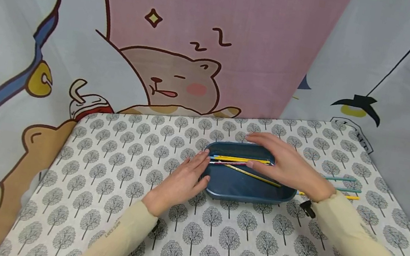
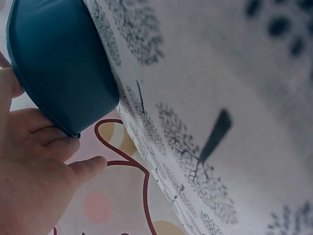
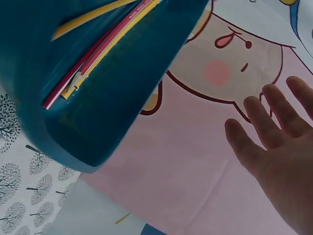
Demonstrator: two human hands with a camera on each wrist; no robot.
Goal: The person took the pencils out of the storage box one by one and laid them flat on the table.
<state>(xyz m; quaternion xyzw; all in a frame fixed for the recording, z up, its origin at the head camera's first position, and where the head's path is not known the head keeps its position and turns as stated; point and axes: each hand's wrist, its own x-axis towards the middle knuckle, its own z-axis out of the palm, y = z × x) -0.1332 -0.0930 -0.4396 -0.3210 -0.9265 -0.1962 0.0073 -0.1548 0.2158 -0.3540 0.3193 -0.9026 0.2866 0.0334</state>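
Observation:
A dark blue tray (image 1: 243,191) with rounded corners sits on the tree-print cloth. Inside it lie several slim pencils, among them a yellow pencil (image 3: 93,19) set apart at an angle and a red pencil (image 3: 73,76) alongside others. My left hand (image 1: 183,178) touches the tray's left end, its fingers at the rim; the left wrist view has them against the outer side of the tray (image 2: 63,63). Over the tray's right part hangs my right hand (image 1: 287,164), fingers spread and holding nothing; in the right wrist view this hand (image 3: 283,142) appears beside the tray.
To the right of the tray, two green pencils (image 1: 348,190) and a yellow pencil (image 1: 351,197) lie on the cloth, partly hidden by the right arm. The tree-print tablecloth (image 1: 213,235) covers the table. Behind it hangs a cartoon-print curtain (image 1: 265,44).

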